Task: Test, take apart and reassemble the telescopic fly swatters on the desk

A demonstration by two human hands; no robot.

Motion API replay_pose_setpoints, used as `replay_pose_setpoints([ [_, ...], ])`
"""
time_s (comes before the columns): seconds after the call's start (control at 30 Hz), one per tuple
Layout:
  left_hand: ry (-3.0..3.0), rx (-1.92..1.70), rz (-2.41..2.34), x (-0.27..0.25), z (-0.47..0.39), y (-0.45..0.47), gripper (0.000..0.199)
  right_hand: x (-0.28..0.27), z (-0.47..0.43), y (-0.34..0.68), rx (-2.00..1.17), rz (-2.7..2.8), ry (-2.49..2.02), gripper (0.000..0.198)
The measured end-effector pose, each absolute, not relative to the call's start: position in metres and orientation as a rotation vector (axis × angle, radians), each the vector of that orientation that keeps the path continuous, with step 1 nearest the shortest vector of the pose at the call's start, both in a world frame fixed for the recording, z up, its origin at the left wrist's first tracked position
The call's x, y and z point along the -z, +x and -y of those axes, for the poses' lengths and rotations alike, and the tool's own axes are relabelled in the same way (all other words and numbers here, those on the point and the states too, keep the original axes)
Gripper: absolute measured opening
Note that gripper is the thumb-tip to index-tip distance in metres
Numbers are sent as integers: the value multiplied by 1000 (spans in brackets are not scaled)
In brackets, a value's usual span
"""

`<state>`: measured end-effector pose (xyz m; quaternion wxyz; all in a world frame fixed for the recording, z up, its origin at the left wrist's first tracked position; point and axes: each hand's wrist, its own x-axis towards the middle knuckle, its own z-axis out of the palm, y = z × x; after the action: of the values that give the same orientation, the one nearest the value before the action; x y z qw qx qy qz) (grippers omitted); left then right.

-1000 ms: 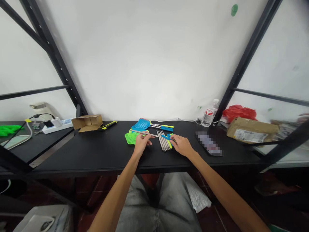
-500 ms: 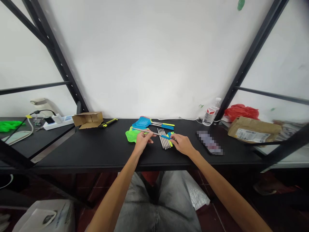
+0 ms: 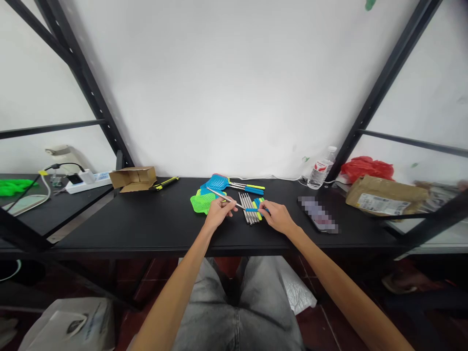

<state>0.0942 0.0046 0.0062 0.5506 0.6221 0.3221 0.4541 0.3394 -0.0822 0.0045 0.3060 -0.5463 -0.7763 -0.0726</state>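
My left hand (image 3: 218,212) pinches a thin metal rod (image 3: 240,205), whose far end slants up and left over the swatter heads. My right hand (image 3: 277,216) is closed on a blue handle (image 3: 251,210) at the rod's right end. Whether the rod sits inside the handle I cannot tell. Beneath lie several loose metal rods (image 3: 245,199) side by side, with blue and yellow handles (image 3: 256,201) at their right. A green fly swatter head (image 3: 199,204) lies left of my left hand. Behind are blue fly swatters (image 3: 219,183) with metal shafts and blue or yellow handles.
An open cardboard box (image 3: 133,179) and a black-and-yellow cutter (image 3: 166,183) lie at the back left. To the right are a phone (image 3: 317,214), a water bottle (image 3: 321,169), a taped parcel (image 3: 385,195) and a red plastic bag (image 3: 367,169). Black metal uprights flank the table.
The rod and handle have changed angle: the rod now slopes more steeply, its far end farther back, and the blue handle lies more level. Both hands keep their grip.
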Motion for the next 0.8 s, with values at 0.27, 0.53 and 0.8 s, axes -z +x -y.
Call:
replay_pose_setpoints([
  [0.27, 1485, -1070, -738, -9, -1, 93, 40, -6, 84, 340, 144, 1976, -1449, 21],
  [0.53, 1486, -1044, -687, -13, 3, 91, 38, -5, 83, 338, 106, 1963, -1453, 22],
  [0.8, 1478, -1035, -687, -16, 5, 90, 36, -3, 81, 341, 97, 1988, -1400, 27],
])
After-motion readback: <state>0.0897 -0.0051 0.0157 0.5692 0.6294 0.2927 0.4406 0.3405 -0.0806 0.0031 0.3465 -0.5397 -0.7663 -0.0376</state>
